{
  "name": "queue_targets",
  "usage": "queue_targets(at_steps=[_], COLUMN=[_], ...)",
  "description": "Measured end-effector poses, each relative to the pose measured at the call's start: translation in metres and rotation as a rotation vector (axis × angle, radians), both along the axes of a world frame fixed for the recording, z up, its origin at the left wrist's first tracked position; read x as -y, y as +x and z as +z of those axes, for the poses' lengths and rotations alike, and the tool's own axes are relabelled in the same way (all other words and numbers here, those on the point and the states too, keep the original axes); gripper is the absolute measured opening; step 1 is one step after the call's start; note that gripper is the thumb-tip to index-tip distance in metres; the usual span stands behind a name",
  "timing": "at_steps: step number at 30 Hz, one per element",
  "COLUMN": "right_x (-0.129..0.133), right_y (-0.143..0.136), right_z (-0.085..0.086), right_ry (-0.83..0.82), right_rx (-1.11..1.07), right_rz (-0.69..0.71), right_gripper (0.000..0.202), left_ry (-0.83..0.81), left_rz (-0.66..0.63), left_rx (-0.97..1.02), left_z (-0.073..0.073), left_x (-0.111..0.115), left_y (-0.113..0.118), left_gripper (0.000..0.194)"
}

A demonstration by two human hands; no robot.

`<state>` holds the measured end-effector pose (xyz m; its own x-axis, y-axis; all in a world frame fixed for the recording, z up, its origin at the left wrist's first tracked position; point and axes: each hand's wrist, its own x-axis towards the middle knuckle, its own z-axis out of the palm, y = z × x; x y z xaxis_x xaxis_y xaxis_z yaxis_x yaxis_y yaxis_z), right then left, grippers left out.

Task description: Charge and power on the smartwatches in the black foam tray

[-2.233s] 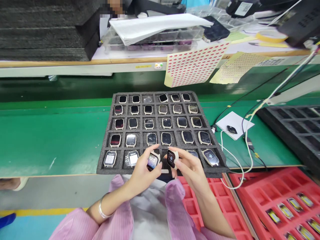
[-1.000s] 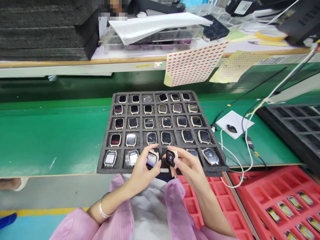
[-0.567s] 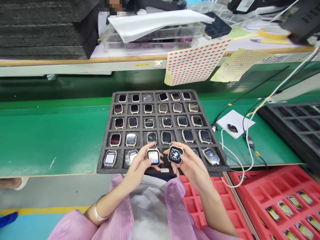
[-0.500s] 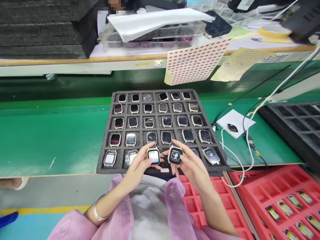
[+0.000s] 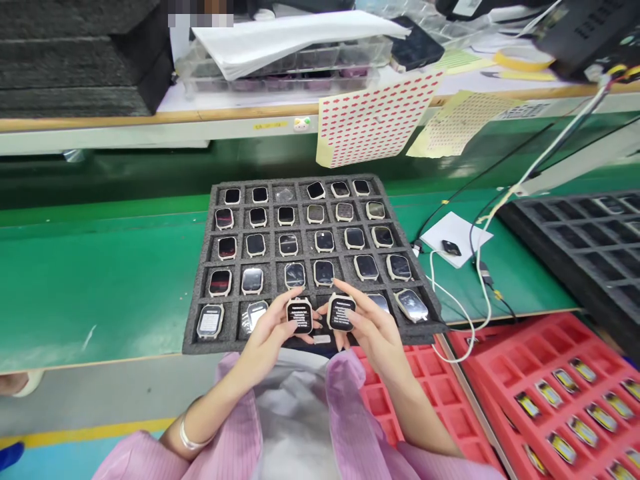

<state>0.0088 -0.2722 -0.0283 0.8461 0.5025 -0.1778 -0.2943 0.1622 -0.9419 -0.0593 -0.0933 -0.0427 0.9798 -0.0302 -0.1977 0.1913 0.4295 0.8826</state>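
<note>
My left hand (image 5: pixel 273 337) is closed around a smartwatch (image 5: pixel 301 316) without a strap, its thumb at the screen's lower left edge. In my right hand (image 5: pixel 373 330) is a second smartwatch (image 5: pixel 341 313), with the thumb over the right side of its screen. Both screens are lit and show lines of white text on black. The two watches are held side by side over the front edge of a black foam tray (image 5: pixel 195 313). Strapless watches lie in most of the tray's compartments, such as a watch (image 5: pixel 210 321) at front left with a lit screen.
Red trays (image 5: pixel 505 363) holding small yellow-marked parts stand low on the right. A white cable (image 5: pixel 473 333) loops beside the black tray, near a small black device (image 5: pixel 451 248) on white paper. Another black tray (image 5: pixel 565 247) lies far right. Arrow sticker sheets (image 5: pixel 375 123) hang from the shelf.
Both watch screens have switched, from a bright display on the left and a dial on the right to white text menus. The hands keep their hold; the view has shifted slightly.
</note>
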Motion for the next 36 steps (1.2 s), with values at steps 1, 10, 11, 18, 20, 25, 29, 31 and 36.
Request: queue_targets(at_steps=[1,10,11,18,20,25,29,31,36], right_x=[0.0,0.004,0.006,0.013,0.012,0.019,0.036,0.047,0.08], right_y=[-0.001,-0.004,-0.003,0.013,0.019,0.027,0.03,0.032,0.04], right_z=[0.0,0.011,0.012,0.01,0.01,0.011,0.013,0.012,0.007], right_ry=[-0.015,-0.03,-0.03,-0.556,-0.693,-0.806,-0.783,-0.786,-0.934], right_rx=[0.004,0.045,0.055,0.609,0.873,1.03,0.998,0.986,0.998], right_rz=[-0.003,0.078,0.115,0.236,0.253,0.266,0.094,-0.018,-0.194], right_gripper=[0.048,0.064,0.071,0.053,0.054,0.062,0.041,0.035,0.025], left_ry=[0.006,-0.029,-0.048,-0.056,-0.038,-0.021,-0.025,-0.028,-0.032], left_rz=[0.001,0.047,0.065,0.108,0.105,0.111,0.113,0.11,0.103], left_rx=[0.0,0.028,0.025,0.024,0.024,0.012,0.011,0.019,0.026], left_z=[0.001,0.004,0.004,0.012,0.015,0.019,0.018,0.018,0.019], left_x=[0.0,0.001,0.001,-0.001,-0.001,0.001,0.001,0.0,-0.001], left_y=[0.0,-0.001,-0.001,-0.003,-0.003,0.0,0.001,0.001,0.0], left_gripper=[0.05,0.047,0.047,0.043,0.043,0.042,0.042,0.041,0.042])
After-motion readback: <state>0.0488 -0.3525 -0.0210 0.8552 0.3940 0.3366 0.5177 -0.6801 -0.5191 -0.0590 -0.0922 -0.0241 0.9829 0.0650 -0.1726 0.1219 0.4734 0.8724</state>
